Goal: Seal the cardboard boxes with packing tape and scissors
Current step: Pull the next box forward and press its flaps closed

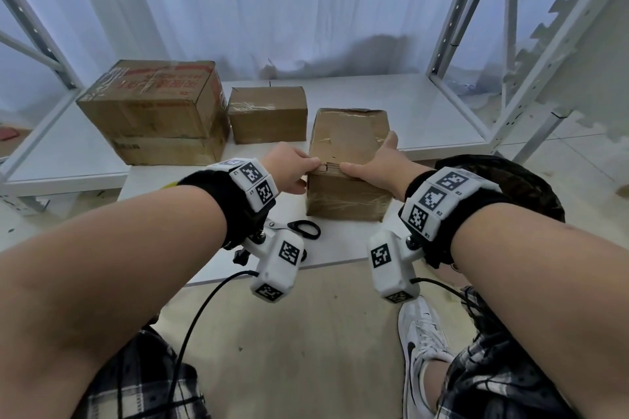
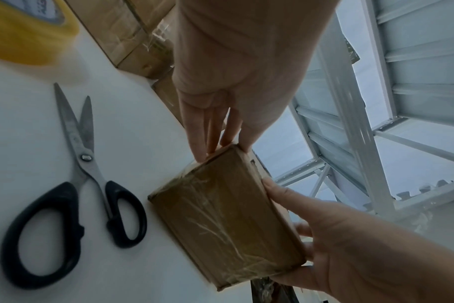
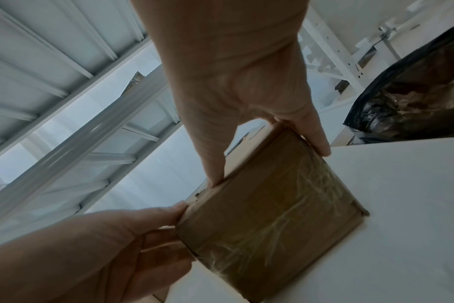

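A small brown cardboard box (image 1: 347,146) wrapped in clear tape stands near the front of the white table (image 1: 425,102). My left hand (image 1: 308,175) grips its near left top corner, thumb on top and fingers (image 2: 202,139) down the side. My right hand (image 1: 369,153) holds the right side, with the thumb (image 3: 215,174) on the near top edge and the fingers (image 3: 320,143) along the right face. Black-handled scissors (image 2: 75,184) lie slightly apart on the table left of the box (image 2: 226,217). A yellow tape roll (image 2: 26,34) sits beyond them.
A large printed box (image 1: 153,109) and a medium box (image 1: 267,112) stand at the back left. White metal shelving (image 1: 476,44) rises on the right, and a black bag (image 1: 510,177) sits by my right wrist. The table's front edge (image 1: 333,262) is close to me.
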Tool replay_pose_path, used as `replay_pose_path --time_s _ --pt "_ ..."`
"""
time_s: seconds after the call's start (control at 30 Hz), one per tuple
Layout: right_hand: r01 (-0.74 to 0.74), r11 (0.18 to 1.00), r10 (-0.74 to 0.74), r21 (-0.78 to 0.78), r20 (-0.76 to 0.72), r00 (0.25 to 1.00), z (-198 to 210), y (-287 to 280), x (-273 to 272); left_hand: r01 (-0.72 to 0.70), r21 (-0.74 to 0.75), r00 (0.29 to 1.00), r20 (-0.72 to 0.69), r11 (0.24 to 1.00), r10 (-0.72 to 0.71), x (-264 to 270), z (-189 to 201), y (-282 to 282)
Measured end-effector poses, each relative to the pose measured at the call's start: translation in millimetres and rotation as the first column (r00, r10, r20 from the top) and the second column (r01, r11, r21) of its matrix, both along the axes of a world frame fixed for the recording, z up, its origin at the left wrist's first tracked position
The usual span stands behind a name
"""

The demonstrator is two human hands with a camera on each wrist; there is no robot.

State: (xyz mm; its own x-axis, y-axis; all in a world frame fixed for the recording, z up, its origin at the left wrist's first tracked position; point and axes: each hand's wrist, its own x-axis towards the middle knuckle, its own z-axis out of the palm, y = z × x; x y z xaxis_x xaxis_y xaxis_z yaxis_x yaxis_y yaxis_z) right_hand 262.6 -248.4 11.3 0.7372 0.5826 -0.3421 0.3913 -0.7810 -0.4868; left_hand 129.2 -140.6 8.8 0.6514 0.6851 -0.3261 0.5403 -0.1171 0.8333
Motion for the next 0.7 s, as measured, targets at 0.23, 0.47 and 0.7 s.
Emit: replay_pose_path --time_s 0.23,0.47,0.7 --pt "0.049 0.999 -0.049 -0.001 -0.032 0.998 -1.5 0.9 0.5 -0.046 0.010 0.999 -0.011 0.999 0.046 6.1 -1.8 -4.8" --pt "0.105 0.988 -0.106 -0.111 -0.005 0.994 -6.7 12.5 6.1 0.032 0.138 0.999 -0.008 0.990 -0.031 3.6 -1.0 -6.6" --pt "0.034 0.992 -0.042 -0.124 -0.061 0.997 -16.0 15.1 16.6 0.217 0.178 0.976 -0.044 0.960 -0.213 -5.0 6.6 -5.4"
